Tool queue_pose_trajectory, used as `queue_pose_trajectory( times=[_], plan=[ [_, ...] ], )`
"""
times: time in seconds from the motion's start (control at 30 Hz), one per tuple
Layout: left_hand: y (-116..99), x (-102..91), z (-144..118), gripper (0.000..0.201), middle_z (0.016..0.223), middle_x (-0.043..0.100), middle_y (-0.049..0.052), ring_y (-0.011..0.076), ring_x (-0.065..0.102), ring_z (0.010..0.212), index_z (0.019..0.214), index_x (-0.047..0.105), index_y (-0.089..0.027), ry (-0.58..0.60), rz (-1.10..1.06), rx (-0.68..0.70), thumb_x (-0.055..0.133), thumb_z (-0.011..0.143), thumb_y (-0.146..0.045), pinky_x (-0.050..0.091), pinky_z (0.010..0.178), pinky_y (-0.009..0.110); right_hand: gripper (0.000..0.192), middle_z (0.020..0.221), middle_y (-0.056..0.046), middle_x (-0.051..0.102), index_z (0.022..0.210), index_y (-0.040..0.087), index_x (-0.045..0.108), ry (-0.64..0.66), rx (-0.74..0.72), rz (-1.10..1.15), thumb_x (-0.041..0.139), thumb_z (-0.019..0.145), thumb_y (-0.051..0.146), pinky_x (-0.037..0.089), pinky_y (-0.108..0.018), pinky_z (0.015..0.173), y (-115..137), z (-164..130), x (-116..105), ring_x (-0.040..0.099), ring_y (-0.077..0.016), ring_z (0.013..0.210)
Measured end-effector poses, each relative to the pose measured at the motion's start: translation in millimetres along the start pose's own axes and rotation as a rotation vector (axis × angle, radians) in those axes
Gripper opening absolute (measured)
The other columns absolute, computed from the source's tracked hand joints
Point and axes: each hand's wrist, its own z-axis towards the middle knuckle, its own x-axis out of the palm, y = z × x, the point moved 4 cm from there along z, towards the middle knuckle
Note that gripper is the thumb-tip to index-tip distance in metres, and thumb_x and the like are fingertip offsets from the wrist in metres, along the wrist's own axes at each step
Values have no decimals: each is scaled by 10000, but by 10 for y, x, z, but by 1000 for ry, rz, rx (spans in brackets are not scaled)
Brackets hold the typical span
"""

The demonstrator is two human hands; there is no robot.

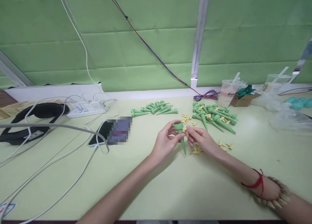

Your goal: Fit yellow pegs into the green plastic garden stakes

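Observation:
My left hand (168, 138) is closed round a green plastic watering spike (182, 143), its wide collar up and its tip pointing down. At the spike's side, my right hand (201, 138) pinches a small yellow plastic plug (184, 129) between thumb and fingers. Whether the plug sits in the spike or only touches it, I cannot tell. Loose yellow pieces (229, 146) lie beyond and beneath my hands. Behind to the left is a pile of green spikes (156, 107). A larger pile of spikes (219, 118), several with yellow pieces on them, lies to the right.
Phone (99, 134), headset (14, 120), power strip (87, 107) and trailing white cables occupy the left side. Along the back right stand a drink cup (227, 94), a small cardboard box (243, 100), a second cup (274, 84) and plastic bags (290, 120). A wire bundle (207, 94) lies by the wall.

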Motion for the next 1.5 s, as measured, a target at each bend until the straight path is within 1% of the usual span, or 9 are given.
queue_pose_trajectory(
  times=[0.23,0.4,0.53,0.67,0.8,1.1,1.27,1.4,1.5],
  plan=[
    [35,14,7,477,939,638,76,156,610,770,1066,573,-148,33,-297,-266,714,649,-331,503,619,228,361,816,-33,608,1057,201,541,-188,-292,-270,599,773,417,514,-265,595,105,-12,-179,596,-136,643],
    [61,25,-11,337,772,612,18,106,599,608,910,608,-136,100,-404,-355,699,666,-350,485,613,221,165,912,-66,664,943,219,645,-196,-648,-518,598,801,289,529,-338,751,159,-33,-250,625,-188,832],
    [31,35,-29,338,801,614,28,110,602,603,919,606,-135,158,-341,-333,686,677,-358,484,610,230,100,793,-56,684,858,217,665,-172,-752,-605,580,809,234,533,-318,664,129,-54,-255,634,-179,742],
    [15,32,-21,423,853,614,54,132,618,611,1027,577,-139,168,-235,-282,675,682,-364,477,586,232,107,746,-63,673,789,201,653,-197,-656,-534,553,812,233,522,-322,644,107,-50,-206,623,-179,703],
    [30,5,8,529,702,563,5,138,599,625,1179,497,-152,141,-121,-187,655,704,-324,478,601,238,145,716,-64,666,709,175,638,-215,-368,-375,570,784,278,512,-299,589,64,-6,-167,611,-170,636],
    [32,-35,17,529,698,490,-17,110,501,671,1284,456,-244,129,202,55,567,767,-248,441,682,245,395,584,-16,594,610,138,609,-11,196,4,582,724,515,457,-228,542,-30,16,-145,534,-104,519],
    [72,29,21,569,812,553,27,100,525,632,1276,434,-149,128,-143,-140,597,755,-311,456,646,253,386,572,-16,583,603,142,616,-126,92,-66,565,757,493,444,-218,511,18,5,-154,524,-100,505],
    [52,36,22,400,810,553,26,91,531,589,1047,582,-128,122,-287,-215,633,728,-363,468,597,245,338,796,-46,634,959,164,636,-234,-139,-224,627,738,420,498,-251,548,87,1,-181,579,-121,572],
    [78,12,21,338,767,557,13,80,531,546,962,599,-129,119,-361,-281,651,717,-356,461,550,227,287,913,-64,621,993,184,630,-179,-319,-325,617,770,364,522,-266,593,92,10,-184,596,-123,632]
  ],
)
